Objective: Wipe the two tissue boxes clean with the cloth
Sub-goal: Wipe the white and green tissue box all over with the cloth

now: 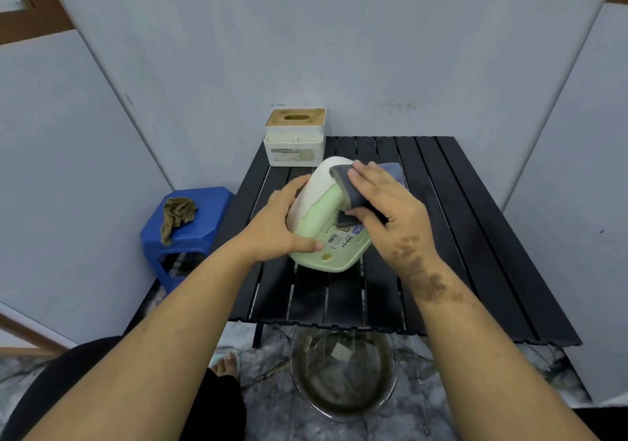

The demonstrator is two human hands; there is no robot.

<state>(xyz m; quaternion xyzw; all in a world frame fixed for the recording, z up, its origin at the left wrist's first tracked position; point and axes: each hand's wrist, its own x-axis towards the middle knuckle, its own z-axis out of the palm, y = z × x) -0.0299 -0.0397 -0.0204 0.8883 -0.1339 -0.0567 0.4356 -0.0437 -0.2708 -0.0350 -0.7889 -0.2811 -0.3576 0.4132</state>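
Pretty dim, flat indoor light with a bluish cast — no hard shadows, just a soft dark patch under the hands on the black table (475,223). Wide-angle lens bends the walls (102,169) outward at the edges. Overall a bit soft and smeary, no glare.

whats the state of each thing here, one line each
green tissue box: tipped up off the table, label side showing
left hand: grips the green tissue box
right hand: presses the blue cloth onto the box
white tissue box: upright, lid on
brown rag: crumpled on the blue stool
bowl: holds murky water
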